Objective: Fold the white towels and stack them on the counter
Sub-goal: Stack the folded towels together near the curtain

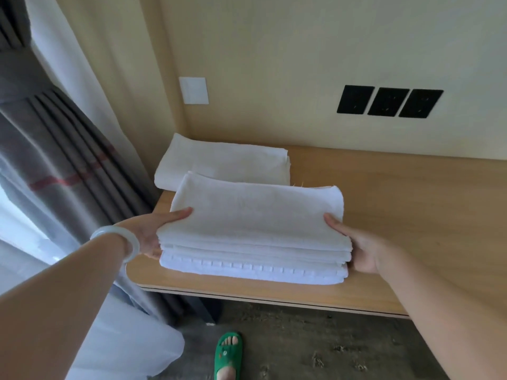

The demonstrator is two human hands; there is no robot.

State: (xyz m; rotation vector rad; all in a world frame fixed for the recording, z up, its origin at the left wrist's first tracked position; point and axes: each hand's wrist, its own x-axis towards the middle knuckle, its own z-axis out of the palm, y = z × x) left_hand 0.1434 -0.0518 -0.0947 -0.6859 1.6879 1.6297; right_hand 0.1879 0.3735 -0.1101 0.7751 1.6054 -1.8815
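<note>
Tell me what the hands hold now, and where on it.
The folded towel stack, by its two short ends: left hand on the left end, right hand on the right, thumbs on top. Fingers are hidden.

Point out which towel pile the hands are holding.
The near stack at the front of the counter: left hand and right hand hold its ends. The far towel behind it lies untouched.

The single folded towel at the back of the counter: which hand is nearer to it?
Left. The left hand holds the left end of the stack, just in front of that towel; the right hand holds its right end, farther off.
</note>
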